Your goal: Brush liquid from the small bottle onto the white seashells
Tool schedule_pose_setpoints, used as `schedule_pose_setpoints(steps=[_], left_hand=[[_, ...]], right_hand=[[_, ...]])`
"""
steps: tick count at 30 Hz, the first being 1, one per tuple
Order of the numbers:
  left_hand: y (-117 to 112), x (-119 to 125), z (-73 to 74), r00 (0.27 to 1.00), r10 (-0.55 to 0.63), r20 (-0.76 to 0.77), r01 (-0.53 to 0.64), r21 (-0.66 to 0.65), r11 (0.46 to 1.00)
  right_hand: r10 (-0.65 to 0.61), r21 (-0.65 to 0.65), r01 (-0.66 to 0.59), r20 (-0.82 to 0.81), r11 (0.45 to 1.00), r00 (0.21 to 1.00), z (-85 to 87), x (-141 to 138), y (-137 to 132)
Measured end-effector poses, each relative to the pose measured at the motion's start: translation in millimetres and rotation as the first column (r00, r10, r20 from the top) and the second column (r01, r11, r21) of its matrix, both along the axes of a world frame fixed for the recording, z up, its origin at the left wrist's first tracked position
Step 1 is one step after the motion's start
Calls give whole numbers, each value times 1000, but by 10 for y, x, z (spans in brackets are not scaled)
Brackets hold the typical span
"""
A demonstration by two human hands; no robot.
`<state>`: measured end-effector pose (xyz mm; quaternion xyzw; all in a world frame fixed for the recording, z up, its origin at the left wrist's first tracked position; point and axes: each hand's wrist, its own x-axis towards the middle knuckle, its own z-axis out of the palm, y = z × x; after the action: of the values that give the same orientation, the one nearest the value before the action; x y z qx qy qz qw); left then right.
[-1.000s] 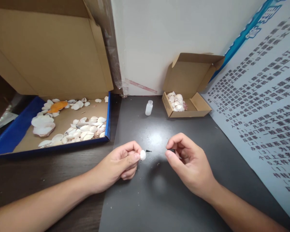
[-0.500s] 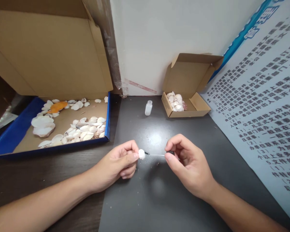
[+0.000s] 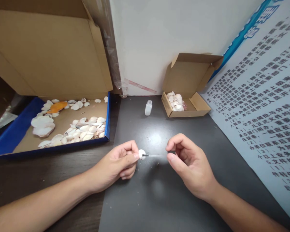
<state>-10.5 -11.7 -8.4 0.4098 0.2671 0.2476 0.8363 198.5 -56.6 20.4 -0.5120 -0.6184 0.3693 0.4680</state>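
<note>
Between thumb and fingers, my left hand [image 3: 122,161] pinches a small white seashell [image 3: 141,152] above the dark mat. My right hand [image 3: 189,164] is closed on the black cap of a small brush [image 3: 157,156]. Its thin clear stem points left, and the dark tip lies across the face of the shell. Behind the hands a little translucent bottle [image 3: 148,108] stands upright, uncapped, with whitish contents.
On the left, a blue-edged cardboard box [image 3: 108,124] lies open with many white shells and an orange one [image 3: 58,106]. A small open carton [image 3: 189,113] of shells sits at the back right. A printed sheet [image 3: 263,122] slopes along the right.
The brush tip has shifted slightly left, from the shell's edge onto its face. My right hand has moved a little; my left hand holds still.
</note>
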Motion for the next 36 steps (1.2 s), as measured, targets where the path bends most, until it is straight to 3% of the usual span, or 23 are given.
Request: schedule_pose_setpoints(steps=[21,25,36], left_hand=[[3,0,11,1000,10,-12,-10,-4,1000],[0,1,21,1000,10,-14,-10,-3,1000],[2,10,24,1000,25,-15,-25,-5,1000]], right_hand=[[27,-10,-27,3,1000,1000,6,3,10],[22,-23,-20,94,1000,995,-22,1,17],[37,99,-43,60,994,998,-34,13,-27]])
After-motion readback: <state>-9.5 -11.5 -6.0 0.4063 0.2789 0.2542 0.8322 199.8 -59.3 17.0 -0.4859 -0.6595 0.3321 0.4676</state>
